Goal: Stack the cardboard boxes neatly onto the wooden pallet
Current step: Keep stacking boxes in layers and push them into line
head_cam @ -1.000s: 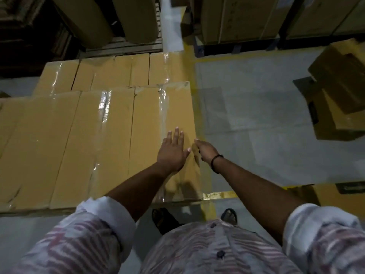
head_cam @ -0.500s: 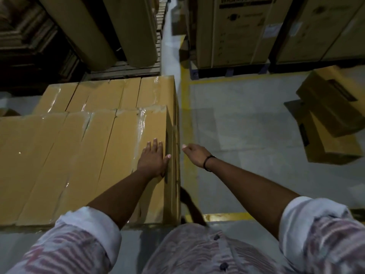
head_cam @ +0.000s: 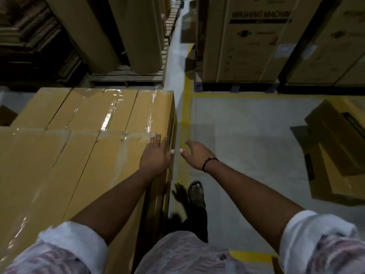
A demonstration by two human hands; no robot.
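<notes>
A stack of long tan cardboard boxes [head_cam: 83,155], partly covered in clear plastic film, fills the left half of the head view. My left hand [head_cam: 156,155] lies flat with straight fingers on the top of the rightmost box [head_cam: 122,175], near its right edge. My right hand [head_cam: 195,153] hovers in the air just right of the stack over the floor, fingers relaxed and holding nothing. A black band circles its wrist. The pallet under the stack is hidden.
Loose cardboard boxes [head_cam: 335,155] lie on the grey floor at right. Tall washing-machine cartons [head_cam: 252,40] stand at the back right, large brown rolls [head_cam: 142,36] on a wooden pallet [head_cam: 128,78] at the back left. A yellow floor line [head_cam: 184,115] runs beside the stack. My sandalled foot [head_cam: 195,192] is below.
My view has shifted right along the stack, so its right side face now shows. My right hand has come off the box edge and hangs beside it; the left stays flat on top.
</notes>
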